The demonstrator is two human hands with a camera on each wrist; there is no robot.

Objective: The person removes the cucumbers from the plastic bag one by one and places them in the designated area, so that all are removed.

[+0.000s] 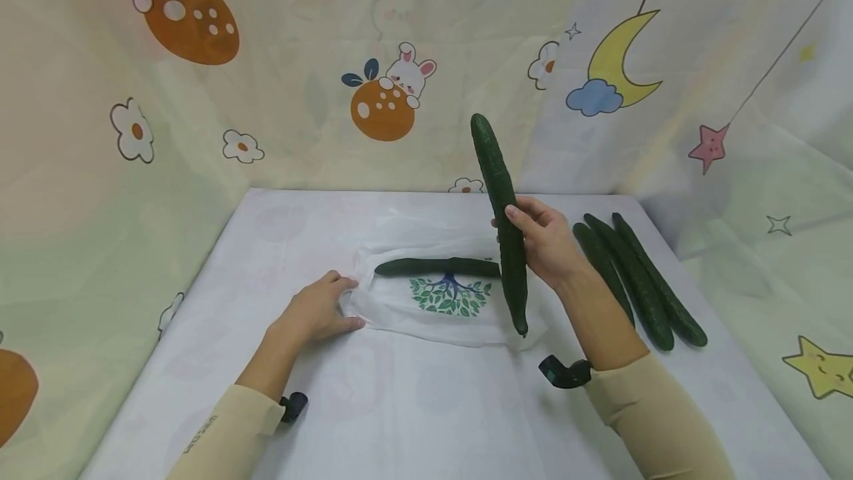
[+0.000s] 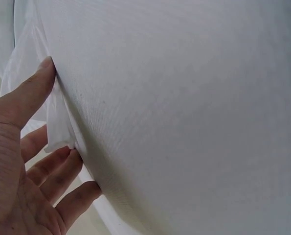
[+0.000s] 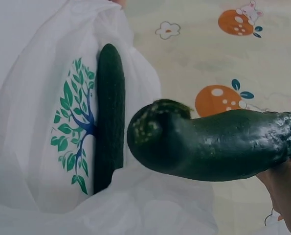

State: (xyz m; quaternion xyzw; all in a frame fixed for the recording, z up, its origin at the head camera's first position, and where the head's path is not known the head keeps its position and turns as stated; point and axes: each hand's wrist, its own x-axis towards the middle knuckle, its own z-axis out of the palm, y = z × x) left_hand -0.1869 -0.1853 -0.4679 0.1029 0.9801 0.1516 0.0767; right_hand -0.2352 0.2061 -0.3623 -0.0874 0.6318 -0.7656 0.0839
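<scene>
A white plastic bag (image 1: 389,310) with a green-and-blue tree print lies flat on the table. One dark green cucumber (image 1: 433,267) lies lengthwise at the bag, above the print; in the right wrist view a fold of plastic covers one end of it. My right hand (image 1: 549,247) grips a second cucumber (image 1: 494,169) around its middle, holding it nearly upright over the bag's right end. At the bag's left end rests my left hand (image 1: 321,310), thumb and fingers spread and touching the plastic. The left wrist view shows the thumb (image 2: 40,85) against the bag's edge.
Several more cucumbers (image 1: 629,280) lie side by side on the right of the table, beyond my right forearm. The white tabletop (image 1: 413,413) is bordered by patterned cloth walls (image 1: 293,95) at the back and sides.
</scene>
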